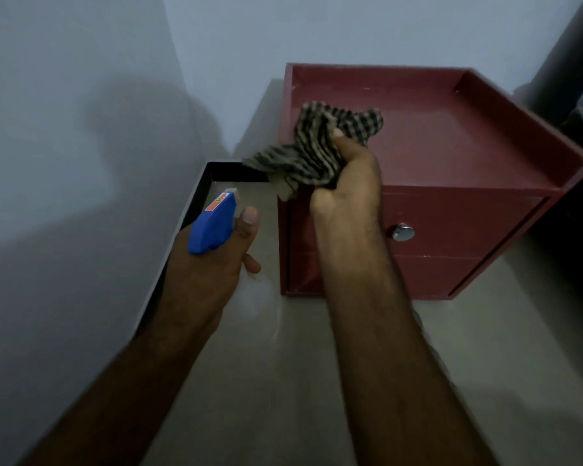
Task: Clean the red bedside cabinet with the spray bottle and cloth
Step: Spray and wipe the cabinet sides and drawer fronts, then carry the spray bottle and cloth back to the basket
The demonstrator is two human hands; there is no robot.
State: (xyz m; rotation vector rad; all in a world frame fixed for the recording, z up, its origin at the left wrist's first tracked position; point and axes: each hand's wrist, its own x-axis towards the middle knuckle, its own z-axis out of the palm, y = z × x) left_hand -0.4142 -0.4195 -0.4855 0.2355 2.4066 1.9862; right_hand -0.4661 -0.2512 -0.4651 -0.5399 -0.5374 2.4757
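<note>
I see my right hand (347,176) clutching the bunched cloth (317,146) at the cabinet's (451,156) top left front corner, mid-frame, while my left hand (216,260) grips the blue-headed spray bottle (212,223) lower left of it.

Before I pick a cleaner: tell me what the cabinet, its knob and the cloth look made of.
Cabinet: likely painted wood or board, dull red, pale chips along edges. Knob: shiny, metal-looking, bright glint. Cloth: woven checked fabric, soft crumpled folds.
</note>
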